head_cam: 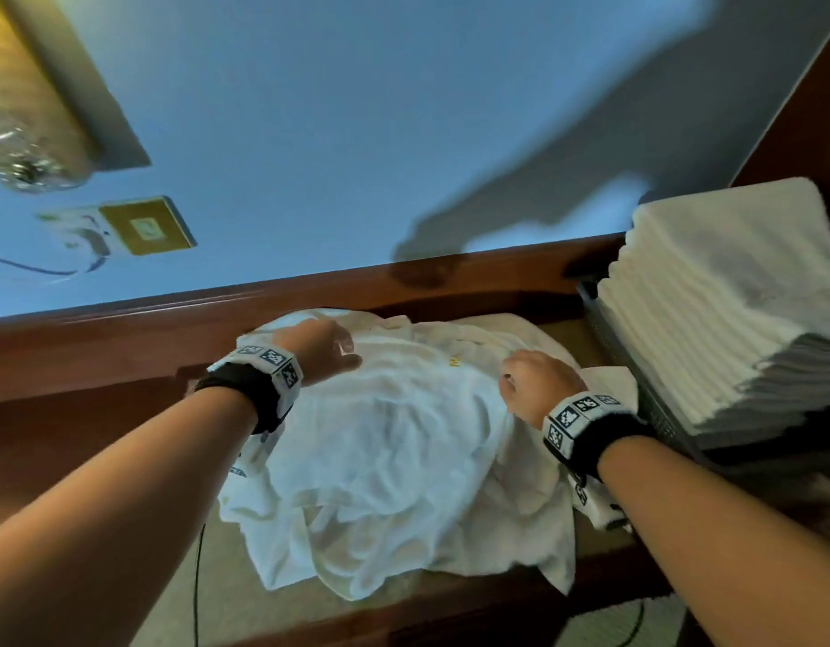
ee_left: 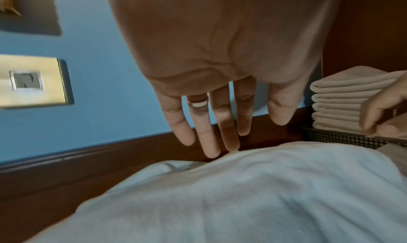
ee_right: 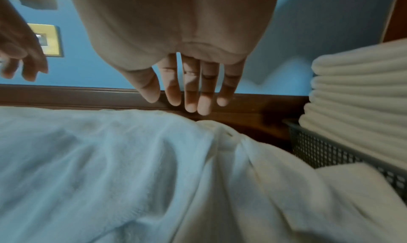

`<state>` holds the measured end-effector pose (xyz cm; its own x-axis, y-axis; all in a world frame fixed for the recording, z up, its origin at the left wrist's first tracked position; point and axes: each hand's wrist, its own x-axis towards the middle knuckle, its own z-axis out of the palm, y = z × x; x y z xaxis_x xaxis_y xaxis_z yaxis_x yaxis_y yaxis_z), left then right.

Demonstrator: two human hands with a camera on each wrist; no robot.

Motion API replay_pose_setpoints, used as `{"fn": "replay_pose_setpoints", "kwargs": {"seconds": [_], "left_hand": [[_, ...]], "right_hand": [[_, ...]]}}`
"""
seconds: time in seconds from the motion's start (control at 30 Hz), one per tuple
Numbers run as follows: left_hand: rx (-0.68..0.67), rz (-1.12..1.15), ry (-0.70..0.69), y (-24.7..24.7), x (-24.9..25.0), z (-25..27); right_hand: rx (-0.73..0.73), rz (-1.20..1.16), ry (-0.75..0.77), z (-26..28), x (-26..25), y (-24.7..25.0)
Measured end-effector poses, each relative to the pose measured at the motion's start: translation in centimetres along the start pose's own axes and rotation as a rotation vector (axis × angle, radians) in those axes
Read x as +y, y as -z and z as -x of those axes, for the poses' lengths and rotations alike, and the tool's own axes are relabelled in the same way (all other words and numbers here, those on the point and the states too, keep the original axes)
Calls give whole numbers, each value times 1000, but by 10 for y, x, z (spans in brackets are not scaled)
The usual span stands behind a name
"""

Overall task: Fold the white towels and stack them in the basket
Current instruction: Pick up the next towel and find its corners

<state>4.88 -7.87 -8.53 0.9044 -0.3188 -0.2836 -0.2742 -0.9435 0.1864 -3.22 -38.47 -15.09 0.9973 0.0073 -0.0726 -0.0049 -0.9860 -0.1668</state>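
Observation:
A heap of crumpled white towels (head_cam: pixel 394 450) lies on the padded wooden surface in front of me. My left hand (head_cam: pixel 320 347) is over the heap's far left edge. Its fingers (ee_left: pixel 211 142) are straight and point down, with the tips at the cloth (ee_left: pixel 242 194); contact is unclear. My right hand (head_cam: pixel 534 380) hovers over the far right edge, fingers (ee_right: pixel 191 97) straight, just above the towel (ee_right: pixel 110 159). Neither hand holds anything. At the right, a dark mesh basket (head_cam: pixel 656 413) carries a tall stack of folded white towels (head_cam: pixel 730 310).
A dark wooden rail (head_cam: pixel 170 329) runs behind the towels below a blue wall. A brass switch plate (head_cam: pixel 145 226) and a lamp (head_cam: pixel 26 123) are on the wall at left. A thin black cable (head_cam: pixel 196 576) hangs near the front left.

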Motion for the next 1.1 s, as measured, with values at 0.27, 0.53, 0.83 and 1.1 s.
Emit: {"fn": "replay_pose_setpoints", "kwargs": {"seconds": [0.27, 0.53, 0.83, 1.1], "left_hand": [[25, 15, -91, -59, 6, -26], [-53, -169, -170, -87, 30, -99], [-1, 20, -162, -72, 14, -90], [258, 166, -143, -12, -49, -16]], "right_hand": [[-154, -79, -275, -30, -5, -40], [-203, -360, -389, -51, 13, -56], [-214, -317, -322, -61, 6, -37], [-16, -324, -242, -74, -81, 31]]}}
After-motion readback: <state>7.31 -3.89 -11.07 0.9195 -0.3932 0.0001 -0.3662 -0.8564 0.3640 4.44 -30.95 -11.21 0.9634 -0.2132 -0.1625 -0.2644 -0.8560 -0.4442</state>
